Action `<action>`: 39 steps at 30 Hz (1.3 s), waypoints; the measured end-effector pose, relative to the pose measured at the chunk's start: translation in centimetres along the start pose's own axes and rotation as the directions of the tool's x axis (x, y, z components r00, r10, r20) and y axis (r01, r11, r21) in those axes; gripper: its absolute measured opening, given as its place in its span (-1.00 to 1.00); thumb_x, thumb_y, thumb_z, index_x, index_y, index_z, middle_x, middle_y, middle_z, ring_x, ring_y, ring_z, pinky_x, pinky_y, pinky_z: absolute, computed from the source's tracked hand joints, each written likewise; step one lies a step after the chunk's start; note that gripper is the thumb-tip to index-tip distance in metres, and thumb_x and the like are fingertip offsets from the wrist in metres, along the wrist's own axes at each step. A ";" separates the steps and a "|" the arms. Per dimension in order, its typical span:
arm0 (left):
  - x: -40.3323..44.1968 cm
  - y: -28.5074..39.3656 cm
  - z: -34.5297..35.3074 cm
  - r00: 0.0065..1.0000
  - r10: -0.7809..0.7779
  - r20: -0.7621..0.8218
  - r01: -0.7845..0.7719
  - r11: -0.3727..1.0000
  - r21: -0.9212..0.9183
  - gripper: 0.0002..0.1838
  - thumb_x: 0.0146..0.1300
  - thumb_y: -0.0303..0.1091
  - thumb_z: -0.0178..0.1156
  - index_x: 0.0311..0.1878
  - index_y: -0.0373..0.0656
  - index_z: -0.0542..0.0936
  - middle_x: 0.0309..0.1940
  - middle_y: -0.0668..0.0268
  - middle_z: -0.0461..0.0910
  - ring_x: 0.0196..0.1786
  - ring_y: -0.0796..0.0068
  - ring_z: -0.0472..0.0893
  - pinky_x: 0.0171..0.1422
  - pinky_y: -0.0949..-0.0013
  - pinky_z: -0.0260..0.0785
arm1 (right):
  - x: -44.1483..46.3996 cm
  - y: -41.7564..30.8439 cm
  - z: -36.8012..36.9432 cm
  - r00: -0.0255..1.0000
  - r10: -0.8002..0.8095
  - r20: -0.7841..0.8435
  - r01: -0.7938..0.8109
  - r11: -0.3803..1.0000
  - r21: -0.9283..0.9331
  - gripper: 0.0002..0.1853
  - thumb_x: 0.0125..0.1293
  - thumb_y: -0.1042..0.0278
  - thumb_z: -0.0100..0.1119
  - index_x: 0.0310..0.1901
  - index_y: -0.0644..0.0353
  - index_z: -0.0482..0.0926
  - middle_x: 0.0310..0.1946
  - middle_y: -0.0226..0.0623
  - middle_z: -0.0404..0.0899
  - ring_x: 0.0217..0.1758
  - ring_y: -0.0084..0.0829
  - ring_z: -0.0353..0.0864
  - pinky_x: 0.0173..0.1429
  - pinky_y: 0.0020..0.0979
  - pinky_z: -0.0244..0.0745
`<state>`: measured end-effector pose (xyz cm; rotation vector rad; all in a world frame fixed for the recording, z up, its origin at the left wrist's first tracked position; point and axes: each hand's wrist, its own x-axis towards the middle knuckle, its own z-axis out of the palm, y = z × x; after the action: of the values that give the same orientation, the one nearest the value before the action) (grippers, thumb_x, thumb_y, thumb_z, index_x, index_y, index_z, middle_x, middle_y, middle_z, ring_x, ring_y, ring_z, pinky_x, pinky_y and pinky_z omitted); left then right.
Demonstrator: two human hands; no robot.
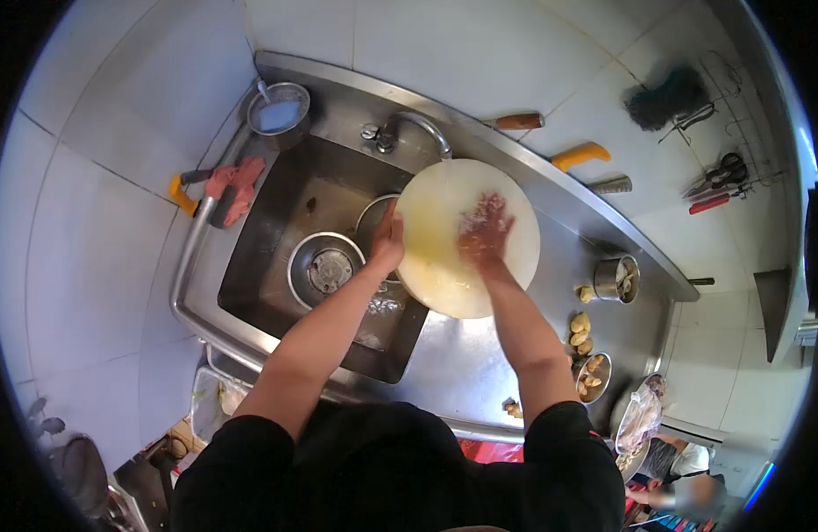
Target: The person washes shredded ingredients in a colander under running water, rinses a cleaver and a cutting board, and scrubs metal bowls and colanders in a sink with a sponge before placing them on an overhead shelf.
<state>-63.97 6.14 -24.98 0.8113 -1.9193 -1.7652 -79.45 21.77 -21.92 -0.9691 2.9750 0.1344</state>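
Observation:
A large round whitish board (pixel 436 266) with a yellowish patch is tilted at the right edge of the sink, below the curved faucet (pixel 427 129). My left hand (pixel 389 241) grips the board's left edge, its fingers closed round the rim. Flat on the wet face of the board lies my right hand (pixel 487 232), fingers spread and partly blurred. Inside the steel sink (pixel 267 239), a metal bowl (pixel 299 275) stands left of the board. A second bowl (pixel 366 222) is partly hidden behind the board and my left hand.
A metal pot (pixel 280 137) stands at the sink's upper left corner, near pink gloves (pixel 241 182). Handled tools, one with a yellow handle (pixel 582 157), line the back ledge. Ginger-like pieces (pixel 580 330), a small pot (pixel 616 279) and bowls are at right. Another person (pixel 688 457) is at lower right.

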 end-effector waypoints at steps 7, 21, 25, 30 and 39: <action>0.1 -2.0 -0.1 0.983 -0.172 0.069 0.180 0.975 -0.127 -0.28 0.59 0.19 -0.28 0.58 -0.13 0.14 0.55 0.06 0.19 0.58 0.15 0.20 0.61 0.25 0.02 | -6.8 -8.1 -1.2 0.940 -0.321 -0.116 0.341 0.884 0.319 -0.31 0.53 0.00 -0.20 0.56 0.22 0.09 0.61 0.02 -0.06 0.68 0.07 -0.15 0.60 0.34 -0.34; -0.4 1.2 -1.0 0.995 0.082 0.061 -0.085 0.995 0.045 -0.28 0.55 0.25 -0.26 0.54 -0.07 0.21 0.45 0.03 0.35 0.49 0.03 0.34 0.53 0.17 0.16 | 0.5 9.3 0.3 0.946 0.318 -0.058 -0.302 0.935 0.187 -0.13 0.51 -0.23 -0.22 0.58 0.33 -0.04 0.64 0.02 -0.14 0.71 -0.04 -0.22 0.62 0.25 -0.27; 0.2 -0.7 -0.5 0.998 0.041 0.053 -0.043 0.999 0.027 -0.34 0.57 0.15 -0.22 0.55 -0.07 0.20 0.46 0.03 0.35 0.51 0.04 0.32 0.53 0.17 0.16 | 6.0 2.0 0.7 0.939 0.304 -0.158 -0.306 0.952 0.016 -0.14 0.51 -0.25 -0.31 0.59 0.30 -0.05 0.64 -0.01 -0.12 0.71 -0.05 -0.23 0.63 0.23 -0.29; 0.2 -0.1 -0.7 0.985 0.156 0.072 -0.154 0.988 -0.032 -0.35 0.58 0.07 -0.20 0.54 -0.16 0.20 0.47 -0.02 0.33 0.53 0.05 0.29 0.57 0.21 0.12 | 4.1 -5.2 1.9 0.925 -0.309 -0.221 0.354 0.911 0.210 -0.31 0.50 0.00 -0.12 0.51 0.29 0.17 0.62 0.02 -0.09 0.69 0.01 -0.18 0.65 0.14 -0.25; 0.0 -1.9 -0.2 0.999 -0.009 0.048 0.011 0.999 -0.033 -0.34 0.60 0.08 -0.22 0.58 -0.12 0.15 0.51 0.04 0.28 0.56 0.13 0.26 0.60 0.28 0.05 | -7.6 6.9 2.2 0.964 -0.223 -0.147 0.266 0.855 0.445 -0.43 0.55 0.17 -0.08 0.50 0.19 0.24 0.55 0.01 0.14 0.63 -0.07 0.06 0.66 -0.13 -0.05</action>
<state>-63.55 5.95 -26.87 0.7749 -1.9135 -1.8332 -77.34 31.96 -23.31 -1.2833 2.7110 -0.6087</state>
